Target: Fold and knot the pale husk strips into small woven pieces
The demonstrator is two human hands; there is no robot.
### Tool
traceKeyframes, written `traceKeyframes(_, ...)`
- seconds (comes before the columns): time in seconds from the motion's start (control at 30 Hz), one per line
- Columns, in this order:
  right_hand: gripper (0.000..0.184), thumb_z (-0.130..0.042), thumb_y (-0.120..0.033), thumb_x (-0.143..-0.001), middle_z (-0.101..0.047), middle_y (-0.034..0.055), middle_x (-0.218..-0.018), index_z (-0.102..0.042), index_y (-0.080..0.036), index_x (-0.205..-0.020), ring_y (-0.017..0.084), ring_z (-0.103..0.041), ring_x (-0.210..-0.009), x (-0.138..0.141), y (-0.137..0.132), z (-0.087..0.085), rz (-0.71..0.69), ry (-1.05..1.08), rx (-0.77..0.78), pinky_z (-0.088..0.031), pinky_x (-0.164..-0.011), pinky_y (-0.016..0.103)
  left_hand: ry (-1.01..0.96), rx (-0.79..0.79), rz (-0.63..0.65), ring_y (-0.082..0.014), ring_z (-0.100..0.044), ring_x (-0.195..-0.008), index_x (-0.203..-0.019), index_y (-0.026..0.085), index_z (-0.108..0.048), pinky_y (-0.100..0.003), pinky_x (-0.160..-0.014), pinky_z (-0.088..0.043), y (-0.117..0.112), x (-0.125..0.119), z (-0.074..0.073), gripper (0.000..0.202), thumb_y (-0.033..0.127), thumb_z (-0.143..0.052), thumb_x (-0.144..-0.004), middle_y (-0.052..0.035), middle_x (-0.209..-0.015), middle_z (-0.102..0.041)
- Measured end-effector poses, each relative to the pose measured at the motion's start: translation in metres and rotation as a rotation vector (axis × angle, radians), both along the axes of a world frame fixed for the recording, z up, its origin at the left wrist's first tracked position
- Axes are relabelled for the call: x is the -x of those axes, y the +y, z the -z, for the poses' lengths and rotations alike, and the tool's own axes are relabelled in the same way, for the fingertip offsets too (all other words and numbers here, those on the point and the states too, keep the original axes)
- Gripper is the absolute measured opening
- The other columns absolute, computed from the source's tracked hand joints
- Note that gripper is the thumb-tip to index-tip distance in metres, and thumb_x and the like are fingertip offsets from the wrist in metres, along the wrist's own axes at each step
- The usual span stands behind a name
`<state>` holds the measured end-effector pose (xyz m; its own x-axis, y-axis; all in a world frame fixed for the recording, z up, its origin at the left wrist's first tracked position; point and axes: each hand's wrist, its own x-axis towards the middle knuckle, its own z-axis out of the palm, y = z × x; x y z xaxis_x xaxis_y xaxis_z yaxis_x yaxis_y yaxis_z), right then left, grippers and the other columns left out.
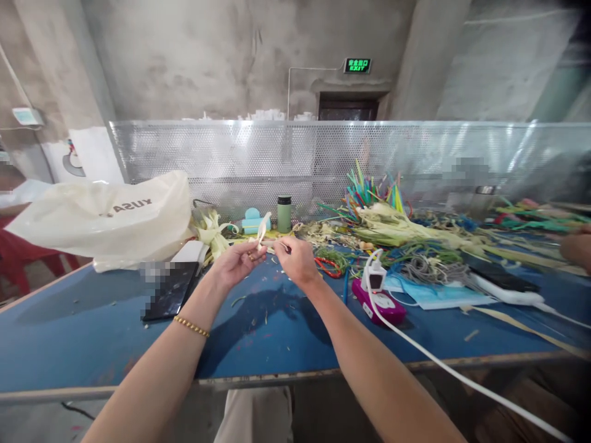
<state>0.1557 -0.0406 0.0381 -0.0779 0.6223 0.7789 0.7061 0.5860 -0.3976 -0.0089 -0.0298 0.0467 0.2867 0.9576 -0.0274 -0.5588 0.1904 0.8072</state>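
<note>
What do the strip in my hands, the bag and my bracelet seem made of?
Strip: probably dried plant leaf or husk; pale, thin, curling.
Bag: likely plastic, smooth and slightly glossy, with crisp folds.
Bracelet: seemingly metal, gold-toned beads with a shine; solid or plated, I can't tell.

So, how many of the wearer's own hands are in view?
2: the left hand above the table, and the right hand just beside it, both pinching a pale strip. Neither hand is wholly hidden, though some fingers are partly out of sight.
</note>
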Motion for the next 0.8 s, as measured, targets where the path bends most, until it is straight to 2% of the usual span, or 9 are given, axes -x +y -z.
traceKeyframes(0.1, 0.032, -0.048, -0.021, -0.086, -0.061, 0.0018, -0.058, -0.06, -0.017, -0.056, 0.011, -0.049, -0.055, 0.003, -0.004, -0.002, -0.068, 0.069, 0.06, -0.032, -0.056, 0.023, -0.002, -0.04, -0.036, -0.0104, -0.064, -0.057, -0.077, 0.008, -0.065, -0.022, -0.069, -0.057, -0.002, 0.0, -0.002, 0.015, 0.002, -0.053, -0.084, -0.0059, -0.063, -0.066)
traceKeyframes(0.27, 0.032, -0.049, -0.022, -0.083, -0.057, -0.0007, -0.054, -0.059, -0.017, -0.053, 0.01, -0.044, -0.052, 0.006, -0.011, -0.006, -0.126, 0.103, 0.07, -0.031, -0.054, 0.023, 0.042, -0.18, -0.099, -0.0103, -0.066, -0.061, -0.082, 0.006, -0.067, -0.022, -0.067, -0.056, -0.003, -0.003, 0.0, 0.013, 0.0, -0.057, -0.079, -0.0091, -0.079, -0.071)
traceKeyframes(0.4, 0.031, -0.051, -0.024, -0.083, -0.058, -0.0001, -0.055, -0.06, -0.017, -0.054, 0.011, -0.045, -0.053, 0.007, -0.008, -0.002, -0.12, 0.097, 0.031, -0.032, -0.055, 0.023, 0.088, -0.252, -0.177, -0.0111, -0.065, -0.059, -0.077, 0.007, -0.067, -0.022, -0.065, -0.055, -0.001, -0.005, 0.004, 0.005, 0.004, -0.064, -0.075, -0.0079, -0.073, -0.07)
traceKeyframes(0.47, 0.025, -0.052, -0.024, -0.083, -0.062, 0.0006, -0.059, -0.065, -0.017, -0.063, 0.012, -0.049, -0.055, 0.007, -0.005, 0.001, -0.128, 0.123, 0.042, -0.036, -0.056, 0.023, 0.105, -0.288, -0.21, -0.0108, -0.064, -0.057, -0.074, 0.009, -0.066, -0.023, -0.065, -0.054, 0.0, -0.006, 0.006, 0.004, 0.009, -0.069, -0.072, -0.0052, -0.067, -0.067)
traceKeyframes(0.57, 0.016, -0.055, -0.023, -0.08, -0.067, 0.0019, -0.068, -0.069, -0.017, -0.085, 0.014, -0.058, -0.059, 0.007, -0.005, 0.001, -0.16, 0.209, 0.087, -0.043, -0.06, 0.023, 0.13, -0.335, -0.268, -0.0101, -0.06, -0.054, -0.068, 0.01, -0.064, -0.026, -0.066, -0.053, 0.002, -0.005, 0.008, 0.013, 0.016, -0.075, -0.065, -0.0014, -0.06, -0.062)
traceKeyframes(0.63, 0.018, -0.056, -0.026, -0.081, -0.069, 0.0033, -0.073, -0.067, -0.017, -0.093, 0.014, -0.061, -0.062, 0.008, -0.008, -0.002, -0.25, 0.258, 0.126, -0.046, -0.061, 0.024, 0.149, -0.35, -0.308, -0.0089, -0.057, -0.05, -0.061, 0.011, -0.061, -0.027, -0.066, -0.052, 0.003, -0.005, 0.008, 0.017, 0.019, -0.076, -0.062, 0.0012, -0.055, -0.058)
traceKeyframes(0.73, 0.022, -0.057, -0.031, -0.083, -0.071, 0.0054, -0.083, -0.065, -0.016, -0.098, 0.014, -0.064, -0.069, 0.006, -0.014, -0.008, -0.466, 0.226, 0.175, -0.049, -0.064, 0.024, 0.169, -0.347, -0.349, -0.0071, -0.051, -0.047, -0.058, 0.012, -0.059, -0.024, -0.058, -0.048, 0.006, -0.005, 0.009, 0.017, 0.018, -0.075, -0.057, 0.0026, -0.052, -0.056)
traceKeyframes(0.8, 0.028, -0.061, -0.024, -0.078, -0.071, 0.0048, -0.087, -0.064, -0.016, -0.105, 0.014, -0.064, -0.072, 0.004, -0.014, -0.01, -0.521, 0.141, 0.177, -0.049, -0.065, 0.024, 0.184, -0.34, -0.359, -0.007, -0.048, -0.044, -0.054, 0.013, -0.057, -0.024, -0.054, -0.045, 0.007, -0.005, 0.01, 0.017, 0.017, -0.073, -0.056, 0.0036, -0.048, -0.053)
